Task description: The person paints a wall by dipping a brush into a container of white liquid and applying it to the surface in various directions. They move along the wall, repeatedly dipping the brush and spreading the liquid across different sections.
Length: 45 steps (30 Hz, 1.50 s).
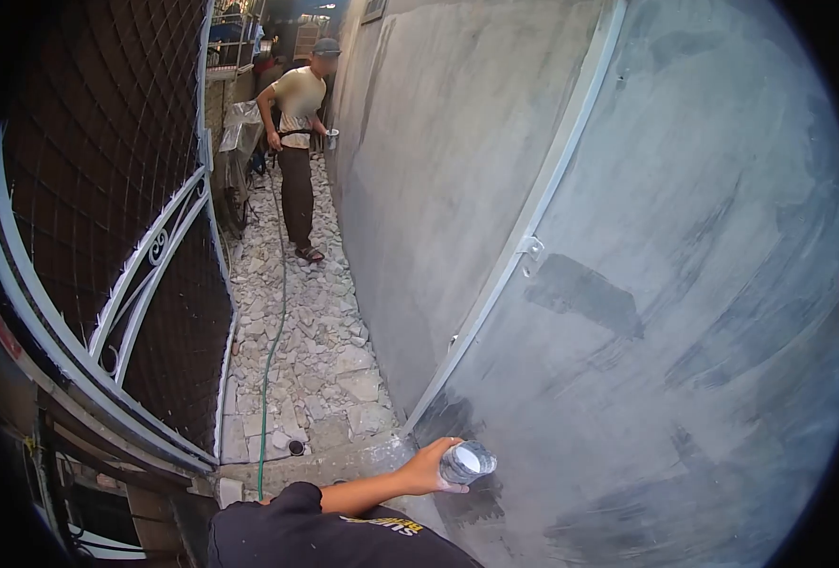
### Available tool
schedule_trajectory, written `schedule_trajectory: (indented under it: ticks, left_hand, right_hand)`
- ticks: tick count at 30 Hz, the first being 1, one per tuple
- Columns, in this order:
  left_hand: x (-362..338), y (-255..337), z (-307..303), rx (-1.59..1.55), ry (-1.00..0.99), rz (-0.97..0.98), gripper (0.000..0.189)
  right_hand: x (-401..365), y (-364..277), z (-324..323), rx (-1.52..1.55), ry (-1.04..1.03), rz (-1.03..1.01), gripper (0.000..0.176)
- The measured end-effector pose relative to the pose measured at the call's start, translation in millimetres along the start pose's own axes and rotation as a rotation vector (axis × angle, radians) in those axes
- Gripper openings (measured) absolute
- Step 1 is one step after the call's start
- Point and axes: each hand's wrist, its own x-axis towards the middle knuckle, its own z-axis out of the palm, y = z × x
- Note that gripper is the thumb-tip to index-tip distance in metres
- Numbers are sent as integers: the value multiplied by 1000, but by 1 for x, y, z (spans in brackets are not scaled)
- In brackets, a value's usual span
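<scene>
A small clear plastic cup (pixel 468 462) with white material in it and grey smears on its side is held in my left hand (pixel 433 468). The fingers wrap round the cup, and the bare forearm reaches across from a dark sleeve. Just beyond the cup stands the grey plastered wall (pixel 704 379), with darker patches low down beside my hand. My right hand is out of the frame.
A person (pixel 298 133) stands on the rubble path (pixel 320 331), also holding a cup (pixel 332 139) near the wall. A green hose (pixel 266 398) runs along the path. At left is a mesh gate (pixel 145 256) with a white frame. A pale vertical strip (pixel 533 222) divides the wall.
</scene>
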Motion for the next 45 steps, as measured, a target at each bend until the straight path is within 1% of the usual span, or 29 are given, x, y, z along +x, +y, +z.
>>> schedule_trajectory:
  ticks: [2, 3, 4, 5, 6, 7, 8, 9, 10, 12, 14, 16, 17, 18, 19, 20, 21, 23, 25, 26, 28, 30, 35, 37, 38, 40, 42, 44, 45]
  left_hand:
    - [2, -1, -3, 4, -6, -19, 98]
    - [3, -1, -4, 6, -2, -5, 98]
    - [6, 2, -7, 9, 1, 12, 97]
    - [8, 4, -11, -7, -17, 6, 97]
    - [10, 5, -14, -9, -20, 2, 97]
    - [11, 6, -17, 6, -15, 13, 98]
    - [11, 5, -18, 22, -12, 25, 99]
    - [11, 3, -19, 20, -22, 23, 99]
    - [11, -2, -21, 36, -7, 31, 99]
    - [15, -5, -24, 39, -36, 69, 99]
    - [17, -8, -26, 112, 22, 54, 100]
    - [20, -12, -27, -13, -3, 15, 96]
    - [20, -11, -26, -35, -5, 10, 95]
    - [22, -10, -27, -51, -3, 4, 95]
    - [24, -17, -26, -63, -13, 18, 94]
    - [24, -24, -23, -72, -9, 24, 94]
    - [25, -25, -19, -78, -65, 57, 94]
    - [28, -31, -20, -69, -33, 21, 93]
    - [31, -33, -20, -72, -67, 40, 93]
    - [32, -34, -20, -80, -73, 42, 93]
    - [33, -38, -20, -91, -94, 43, 93]
    - [34, -37, -21, -73, -97, 10, 92]
    - [35, -37, -25, -61, -130, 36, 91]
    - [36, -38, -27, -52, -134, 39, 91]
    - [36, -38, -28, -66, -139, 39, 91]
    - [37, -38, -29, -83, -144, 37, 91]
    - [38, -38, -32, -91, -152, 49, 92]
    - [39, -44, -31, -92, -160, 42, 93]
    - [39, -46, -30, -95, -158, 39, 93]
  right_hand:
    - [-14, -3, 21, -29, -96, -109, 13]
    - [-24, -12, 31, 10, -202, -93, 15]
    - [-38, -22, 36, 44, -409, -72, 24]
    - [-125, 17, 108, 46, -411, -73, 24]
    - [-167, -10, 131, -65, -318, 21, 24]
    - [-147, -70, 110, -57, -413, -164, 19]
    - [-147, -118, 102, 145, -428, -203, 30]
    - [-158, -161, 99, 400, -450, 38, 25]
    - [-157, -185, 90, 332, -448, -386, 21]
    - [-176, -215, 84, 537, -557, -410, 21]
    - [-157, -210, 68, 578, -855, -373, 21]
    - [-125, -182, 64, 520, -821, -239, 22]
    - [-111, -164, 62, 471, -707, -139, 22]
    - [-87, -142, 53, 466, -612, -20, 22]
    - [-67, -122, 47, 521, -623, 206, 20]
    - [-51, -102, 46, 487, -413, 213, 15]
    - [-36, -78, 42, 451, -318, 225, 11]
    - [-21, -41, 35, 352, -144, 223, 2]
    - [-11, -23, 28, 178, -57, 205, 2]
    - [-10, -21, 29, 166, -63, 215, 2]
    - [-11, -25, 38, 8, -51, -81, 9]
    - [-36, -60, 56, -153, -252, -160, 19]
    - [-152, -214, 98, 219, -518, -468, 17]
    - [-177, -254, 85, 476, -741, -380, 18]
    - [-177, -252, 84, 473, -742, -378, 18]
    - [-163, -233, 78, 659, -839, -138, 12]
    - [-124, -180, 70, 444, -640, 8, 9]
    - [-81, -124, 51, 307, -533, 216, 18]
    - [-66, -104, 48, 246, -316, 224, 20]
